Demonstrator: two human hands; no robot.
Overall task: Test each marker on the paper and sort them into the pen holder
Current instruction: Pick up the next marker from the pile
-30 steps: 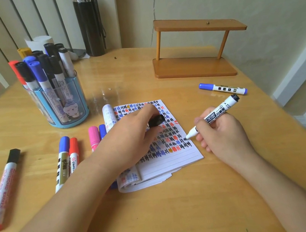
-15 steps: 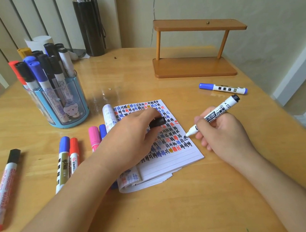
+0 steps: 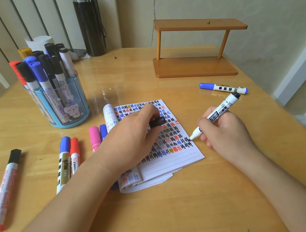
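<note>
A lined notepad (image 3: pixel 177 159) lies mid-table, its page covered with coloured test marks. My right hand (image 3: pixel 224 130) grips an uncapped white marker with black ends (image 3: pixel 216 114), its tip touching the page's right edge. My left hand (image 3: pixel 131 139) rests on the pad and pinches the black cap (image 3: pixel 157 121). The blue see-through pen holder (image 3: pixel 62 104) at the back left holds several markers. Loose markers lie on the table: a blue one (image 3: pixel 224 88) at the right, a pink one (image 3: pixel 94 137), a blue-capped (image 3: pixel 63 162) and a red-capped one (image 3: pixel 74 154), and a black-capped one (image 3: pixel 3 189) at the far left.
A wooden two-tier stand (image 3: pixel 196 65) stands at the back right. A black flask (image 3: pixel 89 21) stands at the back by the wall. The table's right edge (image 3: pixel 298 125) drops off to the floor. Bare tabletop (image 3: pixel 164 220) lies in front between my forearms.
The marker tip in my right hand has shifted slightly down and right along the pad's edge, adding a mark. My left hand stays on the pad with the cap.
</note>
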